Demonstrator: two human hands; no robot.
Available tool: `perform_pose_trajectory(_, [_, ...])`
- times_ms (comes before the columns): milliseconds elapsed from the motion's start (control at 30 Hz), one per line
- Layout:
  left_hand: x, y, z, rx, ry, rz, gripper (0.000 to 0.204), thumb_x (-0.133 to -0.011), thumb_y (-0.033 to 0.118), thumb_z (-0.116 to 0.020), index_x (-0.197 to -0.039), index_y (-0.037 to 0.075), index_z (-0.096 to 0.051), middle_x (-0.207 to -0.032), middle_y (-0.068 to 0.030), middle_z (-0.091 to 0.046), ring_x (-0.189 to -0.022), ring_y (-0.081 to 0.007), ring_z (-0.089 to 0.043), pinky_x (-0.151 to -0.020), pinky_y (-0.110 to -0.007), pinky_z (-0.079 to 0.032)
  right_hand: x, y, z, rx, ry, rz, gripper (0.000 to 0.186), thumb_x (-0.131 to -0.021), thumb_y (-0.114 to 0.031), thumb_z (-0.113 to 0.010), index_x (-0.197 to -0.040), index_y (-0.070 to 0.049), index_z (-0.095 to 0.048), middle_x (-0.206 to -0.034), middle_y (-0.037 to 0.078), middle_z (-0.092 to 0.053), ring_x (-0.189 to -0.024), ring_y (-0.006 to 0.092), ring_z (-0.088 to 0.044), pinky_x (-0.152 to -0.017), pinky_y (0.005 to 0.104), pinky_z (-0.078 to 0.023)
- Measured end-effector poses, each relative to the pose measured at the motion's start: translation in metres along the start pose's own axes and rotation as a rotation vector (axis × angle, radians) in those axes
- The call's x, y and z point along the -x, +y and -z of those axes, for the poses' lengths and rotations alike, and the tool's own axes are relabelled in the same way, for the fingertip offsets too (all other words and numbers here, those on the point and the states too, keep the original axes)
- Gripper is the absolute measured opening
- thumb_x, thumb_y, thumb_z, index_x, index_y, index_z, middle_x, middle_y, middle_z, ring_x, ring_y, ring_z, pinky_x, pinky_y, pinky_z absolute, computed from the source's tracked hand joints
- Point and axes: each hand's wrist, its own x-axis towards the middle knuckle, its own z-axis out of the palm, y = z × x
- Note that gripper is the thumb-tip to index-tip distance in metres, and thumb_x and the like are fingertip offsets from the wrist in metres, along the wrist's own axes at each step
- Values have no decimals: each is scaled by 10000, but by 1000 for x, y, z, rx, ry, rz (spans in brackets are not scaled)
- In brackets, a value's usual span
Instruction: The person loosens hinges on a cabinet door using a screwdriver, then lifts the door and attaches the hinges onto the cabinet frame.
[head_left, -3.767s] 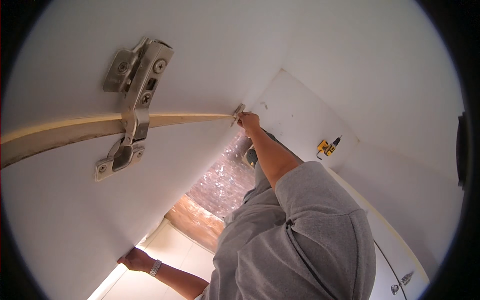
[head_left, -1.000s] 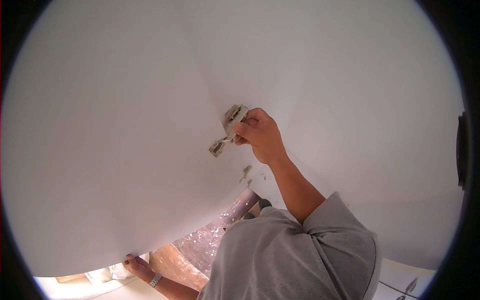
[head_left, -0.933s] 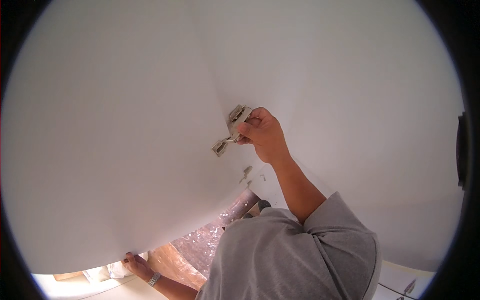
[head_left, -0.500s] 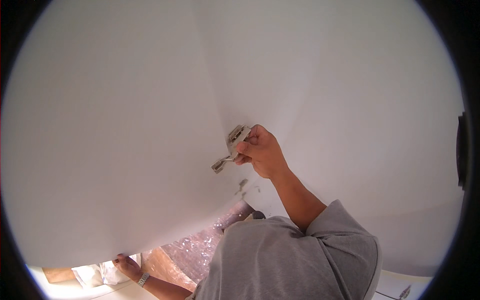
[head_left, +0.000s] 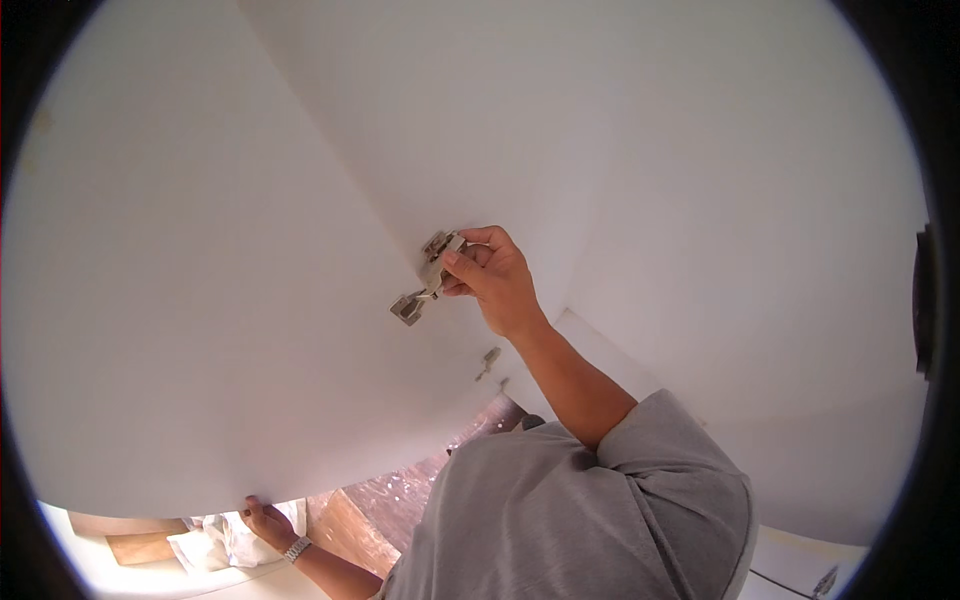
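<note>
My right hand (head_left: 497, 285) is closed on a metal cabinet hinge (head_left: 431, 272), thumb and fingers pinching its arm. The hinge's cup end (head_left: 406, 309) lies against the white door panel (head_left: 230, 330), and its other end is by the inner corner of the white cabinet. My left hand (head_left: 266, 524), with a metal watch on the wrist, grips the lower edge of the door panel; part of its fingers is hidden behind that edge. A second hinge (head_left: 488, 362) sits lower down, close to the same corner, untouched.
A white cabinet wall (head_left: 740, 250) rises on the right. Below the door panel lie white plastic bags (head_left: 235, 540), a brown board (head_left: 145, 548) and a reddish-brown floor (head_left: 385, 505). Another metal piece (head_left: 825, 581) shows at the lower right, on a white surface.
The door panel has swung a little, its corner line with the cabinet now slanting more. My right hand and the hinge sit slightly further left and higher; my left hand keeps the panel's edge.
</note>
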Motion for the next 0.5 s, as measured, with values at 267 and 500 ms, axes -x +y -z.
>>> perform_pose_trajectory(267, [35,23,-2,-55,28,7,557,-817,292,-739,-1207,-28,-502,-1167,-112,-580,-1069,-212,-540,-946,-347,-425,-3,3,-1,-102,-80,-3,386,-911,-151,-626,-1189,42,-440,-896,126,-638,-754,170,-648,-684,285,-544])
perform_pose_trajectory(500, [52,34,-2,-67,24,-17,547,-802,304,-753,-1169,-35,-530,-1143,-117,-600,-1074,-225,-552,-972,-357,-419,-6,1,-3,78,6,71,388,-884,-152,-667,-1142,50,-460,-909,140,-649,-714,147,-629,-634,269,-530])
